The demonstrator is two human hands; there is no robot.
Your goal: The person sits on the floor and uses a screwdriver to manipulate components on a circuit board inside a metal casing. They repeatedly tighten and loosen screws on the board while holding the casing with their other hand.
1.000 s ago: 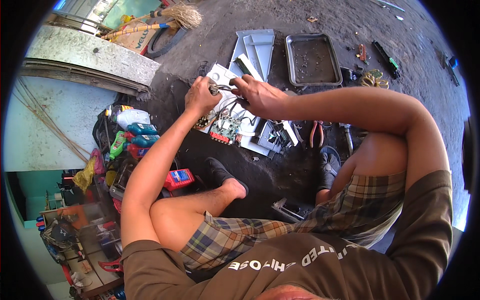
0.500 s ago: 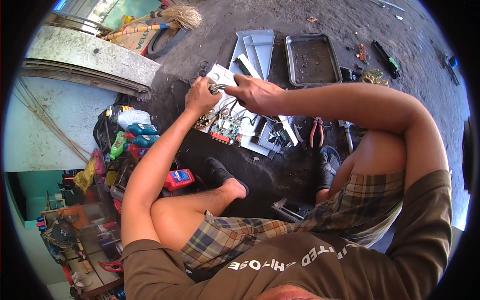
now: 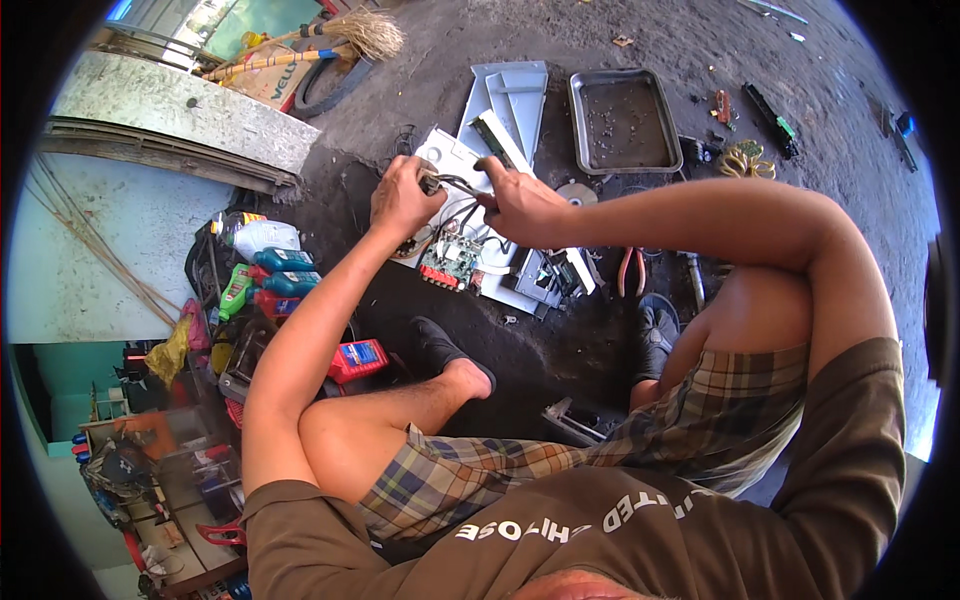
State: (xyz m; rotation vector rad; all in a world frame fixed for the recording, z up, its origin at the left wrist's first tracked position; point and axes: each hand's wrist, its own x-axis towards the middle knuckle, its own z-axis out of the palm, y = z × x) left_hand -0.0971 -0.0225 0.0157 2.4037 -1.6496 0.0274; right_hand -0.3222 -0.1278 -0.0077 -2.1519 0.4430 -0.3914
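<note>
My left hand grips a small metal piece with black cables, at the left side of an opened white metal casing. My right hand is closed on the black cables running from that piece. Below both hands a green circuit board with red connectors lies on the casing, with loose wires around it. A black drive-like part and white plastic pieces sit at the casing's lower right.
A grey panel and metal tray lie beyond. Red pliers and a metal tool are at the right, oil bottles at the left, brooms by the doorstep. My feet flank the parts.
My right hand has moved slightly right and down, exposing more of the cables between my hands. My left hand has barely shifted.
</note>
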